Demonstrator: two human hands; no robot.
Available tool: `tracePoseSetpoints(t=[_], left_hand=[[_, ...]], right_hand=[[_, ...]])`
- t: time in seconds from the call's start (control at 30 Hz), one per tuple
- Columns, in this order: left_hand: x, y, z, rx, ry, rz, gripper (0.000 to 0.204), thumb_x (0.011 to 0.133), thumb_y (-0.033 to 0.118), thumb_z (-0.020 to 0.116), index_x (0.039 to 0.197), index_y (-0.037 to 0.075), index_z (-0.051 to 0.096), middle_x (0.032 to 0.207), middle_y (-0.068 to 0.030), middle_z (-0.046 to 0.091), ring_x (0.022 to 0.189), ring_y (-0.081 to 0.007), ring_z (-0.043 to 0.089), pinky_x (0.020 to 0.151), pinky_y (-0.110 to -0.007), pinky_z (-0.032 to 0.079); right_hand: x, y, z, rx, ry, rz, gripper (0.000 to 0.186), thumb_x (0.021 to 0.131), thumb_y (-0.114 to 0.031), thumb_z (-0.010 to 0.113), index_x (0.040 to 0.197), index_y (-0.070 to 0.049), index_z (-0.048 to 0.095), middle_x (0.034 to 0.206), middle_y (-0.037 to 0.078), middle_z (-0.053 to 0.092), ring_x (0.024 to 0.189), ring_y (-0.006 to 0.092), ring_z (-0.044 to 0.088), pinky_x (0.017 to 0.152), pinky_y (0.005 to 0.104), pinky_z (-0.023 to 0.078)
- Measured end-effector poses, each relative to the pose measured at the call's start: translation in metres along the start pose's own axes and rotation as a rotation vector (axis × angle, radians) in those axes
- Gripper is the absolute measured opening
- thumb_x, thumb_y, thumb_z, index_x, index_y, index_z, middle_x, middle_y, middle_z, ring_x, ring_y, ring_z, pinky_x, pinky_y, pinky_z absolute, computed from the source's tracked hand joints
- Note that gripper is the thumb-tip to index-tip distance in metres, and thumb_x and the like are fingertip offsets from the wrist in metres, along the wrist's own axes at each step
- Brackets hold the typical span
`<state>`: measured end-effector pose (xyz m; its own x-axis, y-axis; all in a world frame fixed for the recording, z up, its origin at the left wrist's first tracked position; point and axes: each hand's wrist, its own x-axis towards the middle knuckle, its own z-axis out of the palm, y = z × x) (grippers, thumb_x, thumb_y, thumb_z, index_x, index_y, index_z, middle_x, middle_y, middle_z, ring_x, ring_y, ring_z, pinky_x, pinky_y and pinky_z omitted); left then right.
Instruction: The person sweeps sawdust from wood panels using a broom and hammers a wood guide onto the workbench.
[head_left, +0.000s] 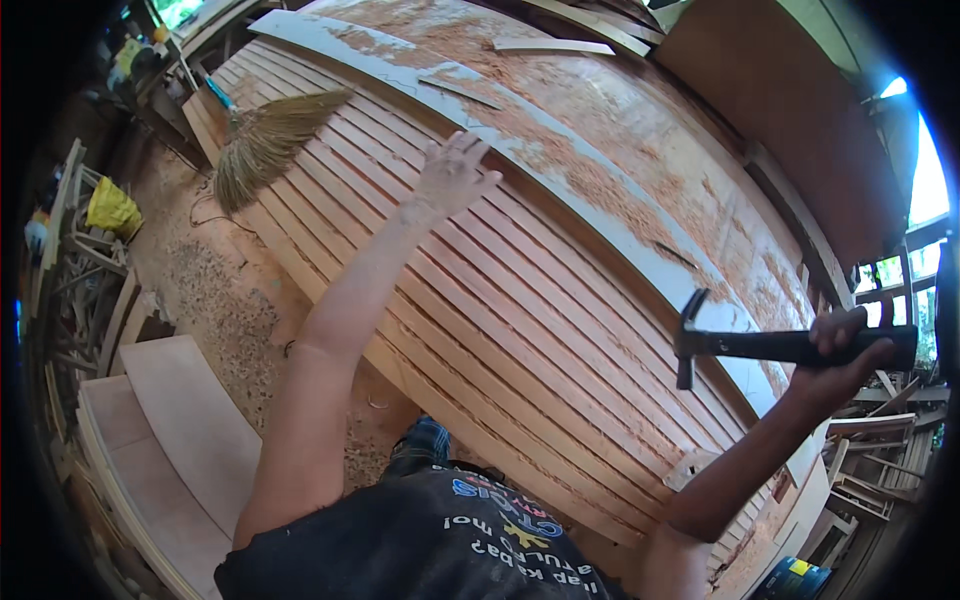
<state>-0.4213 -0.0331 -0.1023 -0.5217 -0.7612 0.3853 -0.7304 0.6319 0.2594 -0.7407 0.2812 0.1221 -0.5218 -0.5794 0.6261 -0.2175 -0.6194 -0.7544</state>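
A large slatted wooden panel (480,310) lies in front of me, its narrow strips running side by side with dark grooves between them. My left hand (455,178) reaches over its far side with the fingers spread, close to the long raised edge. In my right hand (845,345) is a claw hammer (750,345), gripped by its black handle. The hammer's head hangs above the panel's right part, apart from the wood. A straw broom (265,145) rests on the panel's far left end.
Beyond the panel runs a long pale board (590,185) strewn with sawdust and thin offcuts. A brown sheet (785,120) leans at the far right. Curved boards (190,410) stand at the lower left. A yellow bag (114,208) and scrap wood line the left; more scrap lies at right.
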Motion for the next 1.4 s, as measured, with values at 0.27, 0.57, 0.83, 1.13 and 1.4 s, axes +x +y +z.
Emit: tracePoseSetpoints(t=[0.27,0.57,0.83,1.13,1.4], left_hand=[[0.017,-0.091,-0.01,0.157,-0.194,-0.289,0.077,0.087,0.058,0.045,0.141,0.004,0.031,0.149,-0.0197,0.023,0.139,-0.0323,0.02,0.112,-0.052,0.012],[0.018,-0.096,-0.005,0.119,-0.061,-0.233,0.083,0.087,0.058,0.045,0.142,0.0,0.024,0.148,-0.0242,0.021,0.14,-0.0346,0.017,0.112,-0.053,0.009],[0.024,-0.093,-0.006,0.078,-0.059,-0.231,0.083,0.087,0.056,0.047,0.143,-0.001,0.024,0.15,-0.0232,0.015,0.14,-0.0351,0.015,0.112,-0.054,0.008],[0.03,-0.151,-0.015,-0.108,-0.035,-0.184,0.073,0.088,0.041,0.053,0.143,0.003,0.024,0.15,-0.0209,0.015,0.136,-0.0353,0.023,0.112,-0.05,0.012],[0.037,-0.156,-0.019,-0.097,-0.088,-0.188,0.074,0.088,0.042,0.051,0.143,0.001,0.024,0.15,-0.0215,0.016,0.135,-0.0366,0.025,0.111,-0.052,0.015]], right_hand=[[0.039,0.088,0.161,0.251,-0.268,0.129,0.049,0.091,-0.047,0.052,0.112,-0.002,0.052,0.058,0.0,0.038,0.046,0.0106,0.038,0.046,0.0272,0.035],[0.077,0.141,0.268,0.414,-0.376,0.142,0.033,0.09,-0.028,0.059,0.101,0.003,0.055,0.059,0.003,0.047,0.046,0.0113,0.042,0.046,0.0273,0.035],[0.093,0.206,0.365,0.208,-0.42,0.232,0.032,0.088,-0.027,0.063,0.098,0.003,0.058,0.059,0.003,0.048,0.045,0.0113,0.044,0.044,0.0264,0.035],[0.106,0.258,0.486,-0.173,-0.53,0.344,0.034,0.082,-0.035,0.07,0.069,-0.01,0.05,0.051,-0.001,0.047,0.037,0.0093,0.046,0.035,0.0241,0.037],[0.129,0.291,0.536,-0.279,-0.533,0.445,0.035,0.081,-0.037,0.071,0.068,-0.011,0.05,0.05,-0.001,0.048,0.038,0.0095,0.046,0.035,0.0243,0.038]])
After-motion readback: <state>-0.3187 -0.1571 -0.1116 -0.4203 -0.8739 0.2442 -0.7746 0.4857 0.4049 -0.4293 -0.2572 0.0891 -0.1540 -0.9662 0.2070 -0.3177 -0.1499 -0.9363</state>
